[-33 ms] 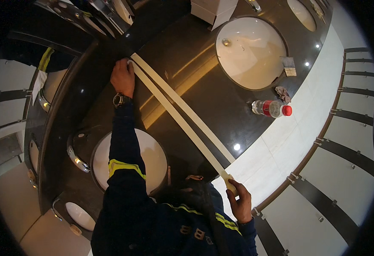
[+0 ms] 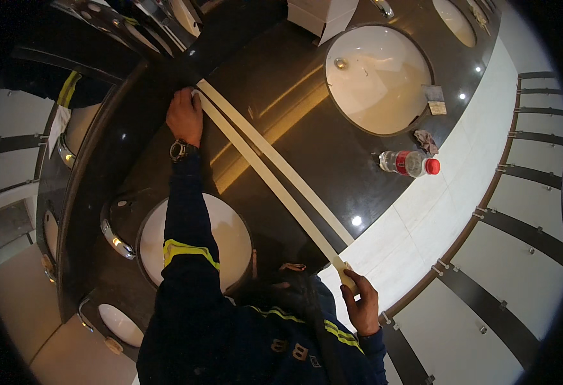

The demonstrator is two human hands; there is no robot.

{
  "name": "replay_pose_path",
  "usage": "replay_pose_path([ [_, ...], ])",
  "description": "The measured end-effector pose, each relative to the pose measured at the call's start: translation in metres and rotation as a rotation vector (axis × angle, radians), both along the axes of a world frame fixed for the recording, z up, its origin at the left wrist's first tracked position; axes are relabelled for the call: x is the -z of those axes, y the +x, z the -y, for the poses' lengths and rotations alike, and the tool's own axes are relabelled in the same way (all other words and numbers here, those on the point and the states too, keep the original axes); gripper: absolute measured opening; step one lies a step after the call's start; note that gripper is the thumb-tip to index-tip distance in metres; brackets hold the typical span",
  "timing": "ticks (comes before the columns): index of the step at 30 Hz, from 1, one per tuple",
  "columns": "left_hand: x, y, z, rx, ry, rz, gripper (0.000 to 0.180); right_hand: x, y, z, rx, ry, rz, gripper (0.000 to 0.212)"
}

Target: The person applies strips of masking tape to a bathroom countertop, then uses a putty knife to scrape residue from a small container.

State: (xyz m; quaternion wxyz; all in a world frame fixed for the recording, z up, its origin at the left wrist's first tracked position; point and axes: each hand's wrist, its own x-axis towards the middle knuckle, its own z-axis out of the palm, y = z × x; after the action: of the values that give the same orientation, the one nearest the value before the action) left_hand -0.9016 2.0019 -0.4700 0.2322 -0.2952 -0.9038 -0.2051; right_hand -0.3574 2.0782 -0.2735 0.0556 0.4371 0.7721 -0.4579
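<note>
Two pale strips of masking tape run side by side across the dark countertop [image 2: 294, 122]. The right-hand tape strip [image 2: 281, 168] lies along the counter down to its front edge. The left-hand tape strip [image 2: 262, 172] stretches between my two hands. At its far end, my left hand [image 2: 185, 117] is closed beside the wall, with a small whitish thing under the fingertips that I cannot make out. Past the front edge, my right hand [image 2: 361, 301] grips a roll of masking tape [image 2: 349, 282], mostly covered by the fingers, with the strip running off it.
A white sink [image 2: 374, 77] is set in the counter to the right, another sink [image 2: 233, 234] beneath my left forearm with a faucet [image 2: 116, 240]. A red-capped plastic bottle [image 2: 407, 163] lies near the front edge by a crumpled rag [image 2: 426, 141]. A white box [image 2: 323, 16] stands far back.
</note>
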Motion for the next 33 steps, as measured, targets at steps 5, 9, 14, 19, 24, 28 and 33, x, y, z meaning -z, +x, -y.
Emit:
replay_pose_path([
  [5,0.0,0.0,-0.001,-0.003,-0.013,-0.012,0.013,-0.001,-0.002,0.0,0.017,-0.008,-0.012,0.033],
  [9,0.002,-0.004,-0.005,-0.02,0.005,-0.025,0.014,-0.002,-0.001,-0.003,0.021,0.001,-0.003,0.033],
  [14,0.004,-0.01,-0.008,-0.039,-0.003,0.003,0.015,0.006,0.001,-0.003,0.042,-0.014,-0.036,0.034],
  [19,0.003,-0.008,-0.009,-0.047,-0.02,0.006,0.016,0.005,-0.002,-0.005,0.019,0.018,-0.054,0.034],
  [24,0.001,-0.006,-0.01,-0.063,0.019,0.071,0.017,0.007,0.0,-0.006,0.02,-0.004,-0.033,0.034],
  [28,0.002,-0.007,-0.008,-0.038,-0.01,-0.001,0.017,0.006,-0.004,-0.007,0.021,-0.037,-0.035,0.034],
  [33,0.003,-0.009,-0.007,-0.019,-0.019,0.019,0.013,0.01,-0.003,-0.008,-0.009,-0.034,-0.064,0.034],
])
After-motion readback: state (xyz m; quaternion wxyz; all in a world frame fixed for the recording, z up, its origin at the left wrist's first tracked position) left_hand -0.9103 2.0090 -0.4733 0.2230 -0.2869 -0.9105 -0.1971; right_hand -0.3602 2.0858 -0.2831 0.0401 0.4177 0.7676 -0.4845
